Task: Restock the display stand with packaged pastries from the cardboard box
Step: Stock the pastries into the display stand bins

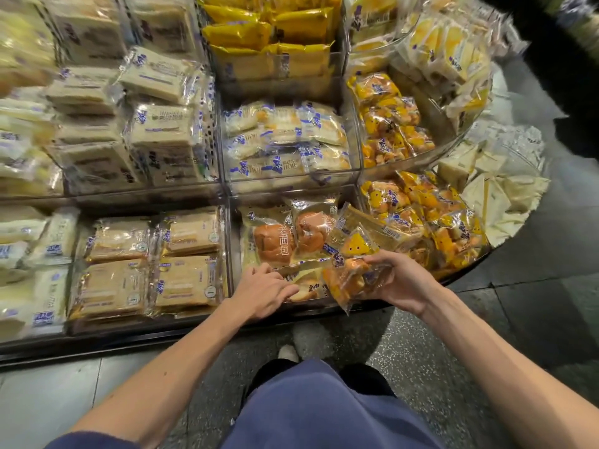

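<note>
Looking down, we hold a yellow pastry packet (351,281) printed with a cheese wedge in our right hand (402,281), the grip curled round its end, over the front of the display stand (129,338)'s bottom tier. Our left hand (262,291), grip loose and fingers nearly straight, rests on the bun packets (275,241) in the middle compartment.

The floor (411,361) underfoot is dark speckled stone, giving way to paler grey tile (48,403) at the lower left. To the right lie larger dark slabs (538,306) with thin seams. The display stand (136,340) rises in tiers from a black base, its right end curving round. Light glints off its clear dividers (223,150); the upper right corner is dim.
</note>
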